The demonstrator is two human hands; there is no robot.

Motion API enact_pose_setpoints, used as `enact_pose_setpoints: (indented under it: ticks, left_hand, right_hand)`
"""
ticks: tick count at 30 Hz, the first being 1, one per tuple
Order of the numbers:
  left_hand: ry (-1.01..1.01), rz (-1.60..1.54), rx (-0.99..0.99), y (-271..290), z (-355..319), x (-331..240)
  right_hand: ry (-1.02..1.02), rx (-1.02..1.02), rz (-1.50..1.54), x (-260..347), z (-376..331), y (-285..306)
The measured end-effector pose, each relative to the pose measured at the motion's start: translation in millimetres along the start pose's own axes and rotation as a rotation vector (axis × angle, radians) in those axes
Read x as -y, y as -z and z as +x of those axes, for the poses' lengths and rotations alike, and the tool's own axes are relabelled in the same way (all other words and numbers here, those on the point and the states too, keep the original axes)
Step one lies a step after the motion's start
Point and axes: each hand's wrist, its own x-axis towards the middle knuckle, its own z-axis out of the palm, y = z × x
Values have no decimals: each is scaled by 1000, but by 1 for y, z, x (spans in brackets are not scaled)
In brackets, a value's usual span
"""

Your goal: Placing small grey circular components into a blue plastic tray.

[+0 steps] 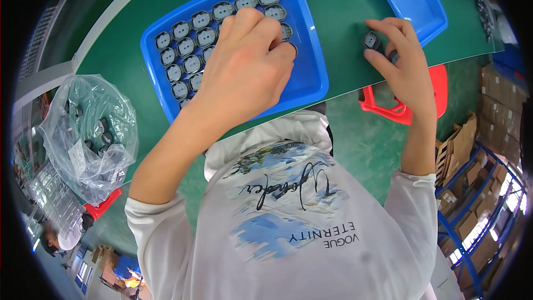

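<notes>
Small rounded grey plastic parts with dark rims [201,20] stand in rows inside a blue tray [312,39] on the green table. My left hand [250,69] is over the tray, its fingers curled down and closed among the parts. What its fingertips grip is hidden, though a dark rim shows beside the thumb. To the right, beyond the tray, my right hand [401,50] has its thumb and index finger around a small round grey part [371,40]. A second grey part [393,56] shows inside that hand, close to the palm.
Another blue tray [422,0] lies at the far right, beside my right hand. At the left, a clear plastic bag [91,139] contains several dark parts. A red stool [438,89] stands below the table edge. Cartons and a blue rack [466,239] are at the right.
</notes>
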Motion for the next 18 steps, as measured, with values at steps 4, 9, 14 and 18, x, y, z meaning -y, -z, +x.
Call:
enact_pose_setpoints:
  ticks: [4,9,14,18]
  left_hand:
    - [29,-29,27,9,3,-4]
    - [32,-76,-68,12,11,-24]
    - [5,-148,-84,-7,16,-36]
    - [-77,-48,-58,-33,52,-47]
  right_hand:
    - [105,37,21,-19,1,6]
    - [181,-7,-25,-18,0,-5]
    - [185,22,-17,-12,4,-2]
    - [-280,63,861,-29,8,15]
